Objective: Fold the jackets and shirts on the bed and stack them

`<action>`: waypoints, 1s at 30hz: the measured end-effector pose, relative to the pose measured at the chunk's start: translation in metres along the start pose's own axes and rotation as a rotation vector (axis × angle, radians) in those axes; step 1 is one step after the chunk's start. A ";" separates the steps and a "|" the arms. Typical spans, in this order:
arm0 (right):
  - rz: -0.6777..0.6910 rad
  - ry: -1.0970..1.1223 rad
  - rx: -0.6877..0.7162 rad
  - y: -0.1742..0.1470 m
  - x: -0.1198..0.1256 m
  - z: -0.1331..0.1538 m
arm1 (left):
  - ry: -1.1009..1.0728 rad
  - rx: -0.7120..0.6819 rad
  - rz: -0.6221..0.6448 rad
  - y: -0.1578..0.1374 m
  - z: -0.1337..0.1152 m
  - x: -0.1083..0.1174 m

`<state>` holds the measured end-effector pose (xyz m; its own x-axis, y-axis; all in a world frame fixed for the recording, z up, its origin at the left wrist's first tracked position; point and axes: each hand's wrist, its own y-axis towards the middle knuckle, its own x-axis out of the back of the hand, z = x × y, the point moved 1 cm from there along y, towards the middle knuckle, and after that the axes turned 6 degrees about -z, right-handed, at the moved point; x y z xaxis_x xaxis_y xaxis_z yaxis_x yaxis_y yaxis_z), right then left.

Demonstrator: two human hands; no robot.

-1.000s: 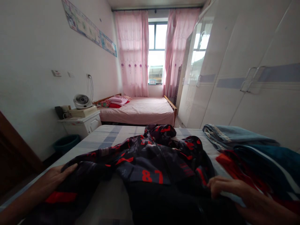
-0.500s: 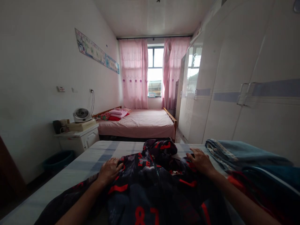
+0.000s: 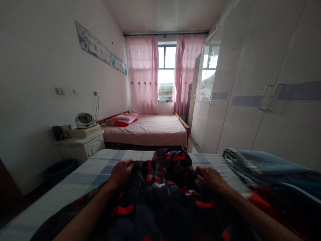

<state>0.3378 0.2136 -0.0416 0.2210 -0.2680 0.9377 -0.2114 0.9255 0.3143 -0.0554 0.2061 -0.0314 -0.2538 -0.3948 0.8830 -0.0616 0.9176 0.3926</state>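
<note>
A black hooded jacket (image 3: 165,197) with red lettering and a front zip lies spread on the near bed, its hood toward the far edge. My left hand (image 3: 122,172) is closed on the jacket's left shoulder, fingers pinching the cloth. On the other shoulder, my right hand (image 3: 209,177) grips the fabric with bent fingers. Both sleeves reach out to the sides, partly hidden under my forearms. The jacket's lower part runs out of view at the bottom.
The near bed (image 3: 92,170) has a striped sheet. Folded blue bedding (image 3: 271,164) and dark and red clothes (image 3: 278,207) lie at its right. Beyond are a pink bed (image 3: 155,130), a nightstand (image 3: 87,145) with a fan (image 3: 85,119), and a white wardrobe (image 3: 245,77).
My hands have gone from lying flat on the jacket's shoulders to gripping the cloth. The right hand has shifted slightly inward, and the shoulder fabric is drawn up a little.
</note>
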 end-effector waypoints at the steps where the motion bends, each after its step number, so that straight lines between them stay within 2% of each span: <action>1: -0.051 -0.008 -0.023 0.004 0.014 -0.003 | -0.006 -0.007 -0.052 0.006 -0.001 0.011; 4: -0.294 -0.042 -0.099 0.026 0.056 -0.012 | 0.006 -0.016 -0.212 0.033 -0.005 0.038; 6: -0.427 -0.095 -0.137 0.044 0.072 -0.014 | 0.032 -0.018 -0.276 0.053 -0.010 0.042; 8: -0.457 -0.168 -0.161 0.057 0.073 -0.012 | 0.064 -0.015 -0.285 0.068 -0.017 0.034; 10: -0.410 -0.218 -0.174 0.062 0.060 -0.008 | 0.096 -0.014 -0.253 0.075 -0.024 0.018; 12: -0.354 -0.220 -0.151 0.054 0.042 -0.003 | 0.110 -0.039 -0.198 0.068 -0.030 0.002; 14: -0.328 -0.171 -0.084 0.030 0.027 0.002 | 0.102 -0.101 -0.133 0.047 -0.035 -0.007; 17: -0.349 -0.035 0.026 -0.031 0.020 0.008 | 0.071 -0.177 -0.043 -0.008 -0.035 0.002; 19: -0.335 0.056 0.041 -0.081 0.022 0.010 | 0.014 -0.145 0.044 -0.051 -0.028 0.017; 22: -0.180 0.147 -0.052 -0.150 0.025 0.009 | -0.153 -0.018 0.192 -0.106 -0.007 0.037; 24: -0.062 0.195 -0.161 -0.181 0.026 0.007 | -0.342 0.092 0.341 -0.131 0.004 0.041; 27: 0.009 0.290 -0.289 -0.198 0.029 0.008 | -0.829 0.283 0.588 -0.154 0.001 0.033; 30: 0.040 0.473 -0.409 -0.193 0.028 0.015 | -1.310 0.503 0.649 -0.165 -0.022 0.022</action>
<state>0.3708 0.0237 -0.0735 0.6378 -0.1702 0.7512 0.1324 0.9850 0.1108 -0.0296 0.0450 -0.0710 -0.9880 0.1323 -0.0797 0.1510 0.9361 -0.3176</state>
